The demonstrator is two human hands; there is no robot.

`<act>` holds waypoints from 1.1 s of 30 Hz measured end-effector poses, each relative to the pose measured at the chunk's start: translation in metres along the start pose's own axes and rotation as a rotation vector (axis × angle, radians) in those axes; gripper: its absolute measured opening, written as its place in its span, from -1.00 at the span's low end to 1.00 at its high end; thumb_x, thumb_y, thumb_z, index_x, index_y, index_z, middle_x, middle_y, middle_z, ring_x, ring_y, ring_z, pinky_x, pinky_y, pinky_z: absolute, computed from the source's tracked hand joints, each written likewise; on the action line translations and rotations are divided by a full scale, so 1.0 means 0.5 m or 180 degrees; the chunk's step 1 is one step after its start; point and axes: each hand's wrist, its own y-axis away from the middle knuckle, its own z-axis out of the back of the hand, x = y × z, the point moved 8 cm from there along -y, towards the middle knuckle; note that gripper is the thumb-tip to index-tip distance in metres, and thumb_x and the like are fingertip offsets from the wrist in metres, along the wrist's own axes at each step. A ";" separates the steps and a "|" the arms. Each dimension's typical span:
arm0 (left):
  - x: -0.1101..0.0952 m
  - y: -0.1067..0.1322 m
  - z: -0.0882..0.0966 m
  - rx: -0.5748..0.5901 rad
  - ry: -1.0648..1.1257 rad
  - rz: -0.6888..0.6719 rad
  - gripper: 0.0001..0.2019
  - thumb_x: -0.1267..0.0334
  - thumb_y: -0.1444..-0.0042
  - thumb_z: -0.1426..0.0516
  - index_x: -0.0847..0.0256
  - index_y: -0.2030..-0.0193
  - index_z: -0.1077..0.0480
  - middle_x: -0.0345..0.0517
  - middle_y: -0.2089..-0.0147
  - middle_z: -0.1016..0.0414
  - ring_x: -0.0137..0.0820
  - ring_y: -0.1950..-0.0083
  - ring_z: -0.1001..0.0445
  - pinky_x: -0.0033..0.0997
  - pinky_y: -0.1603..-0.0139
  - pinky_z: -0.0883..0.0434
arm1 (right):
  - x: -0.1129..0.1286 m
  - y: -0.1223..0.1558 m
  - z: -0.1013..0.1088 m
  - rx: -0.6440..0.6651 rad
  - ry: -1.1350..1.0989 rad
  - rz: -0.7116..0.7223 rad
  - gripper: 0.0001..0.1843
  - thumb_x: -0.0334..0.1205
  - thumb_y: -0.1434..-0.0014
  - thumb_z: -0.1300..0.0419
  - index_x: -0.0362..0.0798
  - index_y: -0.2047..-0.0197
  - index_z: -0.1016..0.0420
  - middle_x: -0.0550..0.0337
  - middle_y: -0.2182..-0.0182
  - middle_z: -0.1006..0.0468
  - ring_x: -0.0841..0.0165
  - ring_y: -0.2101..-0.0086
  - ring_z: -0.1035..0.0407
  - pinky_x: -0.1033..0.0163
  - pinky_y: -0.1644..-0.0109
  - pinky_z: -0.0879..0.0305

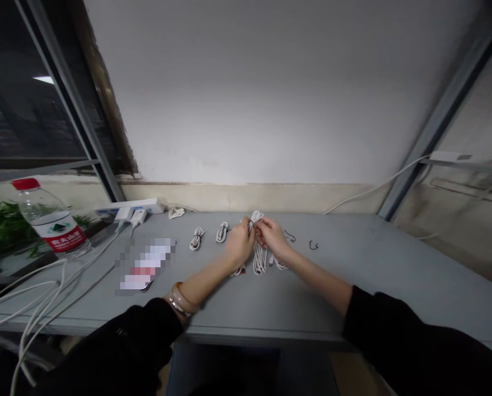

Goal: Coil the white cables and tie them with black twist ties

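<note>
Above the middle of the grey table, my left hand (241, 242) and my right hand (272, 233) meet at a folded white cable (260, 259). Its looped end sticks up beyond my fingers and its lower loops hang below them. A dark tie crosses the cable at my fingertips. Both hands are closed, pinching there. Two coiled white cables, one bundle (197, 238) farther left and another bundle (222, 232) nearer my left hand, lie bound with dark ties. More white cable (280, 263) shows partly beneath my right wrist. Loose black ties (313, 245) lie to the right.
A phone (149, 264), blurred out, lies on the table (312, 297) at left. A power strip (134, 207) with plugged chargers stands behind it. A red-capped water bottle (54, 220) and trailing white cords (43, 297) occupy the left edge. Metal posts (431, 121) rise at both sides.
</note>
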 end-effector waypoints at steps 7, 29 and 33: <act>-0.011 -0.005 -0.019 0.0099 0.0577 -0.0977 -0.35 0.53 0.00 -0.12 0.27 -0.28 -0.15 0.01 0.07 -0.53 -0.31 0.14 -0.50 -0.31 0.07 -0.43 | 0.017 -0.029 0.047 -0.0129 0.0194 0.0193 -0.67 -0.03 0.03 -0.23 0.01 0.60 -0.21 0.38 0.71 -0.13 0.51 0.65 0.04 0.32 0.59 0.16; 0.005 -0.017 0.019 -0.0146 0.1679 -0.0522 -0.69 0.12 -0.20 -0.14 0.20 -0.02 -0.27 -0.15 0.30 -0.58 -0.43 0.30 -0.50 -0.51 0.33 -0.32 | 0.025 0.001 0.013 0.0963 -0.0430 -0.0310 -0.66 -0.02 0.04 -0.31 -0.01 0.52 -0.24 0.48 0.68 0.03 0.58 0.68 0.18 0.32 0.58 0.31; 0.021 -0.028 -0.001 0.0090 0.2692 0.0157 -0.48 0.06 -0.05 -0.26 0.23 -0.05 -0.18 -0.39 0.56 -0.42 -0.55 0.54 -0.33 -0.57 0.45 -0.22 | 0.036 -0.004 0.015 0.0937 0.0159 0.0151 -0.60 0.08 -0.03 -0.27 0.03 0.53 -0.20 0.43 0.67 -0.03 0.52 0.65 0.11 0.30 0.55 0.22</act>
